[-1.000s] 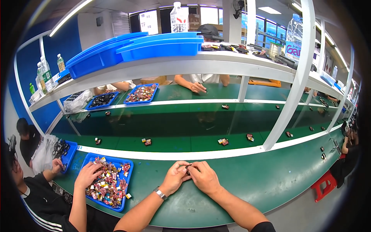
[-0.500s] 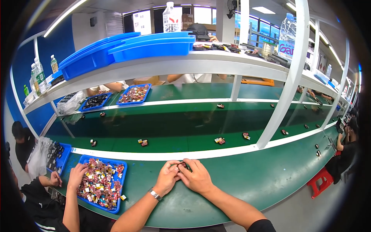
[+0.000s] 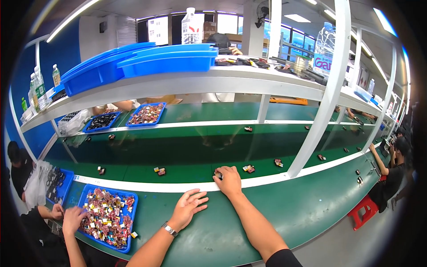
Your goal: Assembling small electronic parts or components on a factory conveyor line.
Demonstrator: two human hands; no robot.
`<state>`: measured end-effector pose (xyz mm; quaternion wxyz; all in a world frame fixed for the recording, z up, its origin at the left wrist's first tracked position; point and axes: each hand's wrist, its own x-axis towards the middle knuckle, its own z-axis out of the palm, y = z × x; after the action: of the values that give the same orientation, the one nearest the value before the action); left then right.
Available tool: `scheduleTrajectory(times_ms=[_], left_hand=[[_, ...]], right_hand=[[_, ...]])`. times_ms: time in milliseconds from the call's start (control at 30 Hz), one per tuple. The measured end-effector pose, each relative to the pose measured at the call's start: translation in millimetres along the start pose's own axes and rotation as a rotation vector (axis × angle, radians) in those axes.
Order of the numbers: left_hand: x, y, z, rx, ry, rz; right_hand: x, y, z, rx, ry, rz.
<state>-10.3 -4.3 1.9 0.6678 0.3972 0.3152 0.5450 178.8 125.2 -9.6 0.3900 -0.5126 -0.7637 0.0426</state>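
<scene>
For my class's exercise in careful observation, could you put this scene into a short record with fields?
Right hand: fingers at a small part by the white rail; firmness of hold unclear
Left hand: open, nothing visible in it, over the green table
Left wrist: metal-banded watch
Near tray: blue, heaped with small mixed-colour pieces
Co-worker's hand: at that tray's left side
Beyond the rail: scattered small parts on a green surface
Shelf: blue trays, clear bottles

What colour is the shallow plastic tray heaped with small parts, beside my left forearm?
Blue; the shallow plastic tray shows best in the head view.
</scene>
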Motion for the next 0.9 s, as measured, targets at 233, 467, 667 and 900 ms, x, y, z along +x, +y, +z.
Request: scheduleTrajectory(times_ms=[233,467,667,900], left_hand=[[-2.7,-0.1,-7.8,0.041,0.004,-0.015],[-0.2,-0.1,-13.3,0.089,-0.024,-0.057],[7.4,-5.5,-13.7,0.109,-0.112,-0.082],[-0.1,-5.4,-21.9,0.123,-0.129,-0.103]], right_hand=[[2.0,35.8,-28.4,-0.049,0.293,0.100],[-15.8,91.8,-74.1,-0.058,0.088,0.451],[-1.2,100.2,-62.0,-0.071,0.163,0.528],[-33.2,43.4,-64.1,0.307,0.175,0.163]])
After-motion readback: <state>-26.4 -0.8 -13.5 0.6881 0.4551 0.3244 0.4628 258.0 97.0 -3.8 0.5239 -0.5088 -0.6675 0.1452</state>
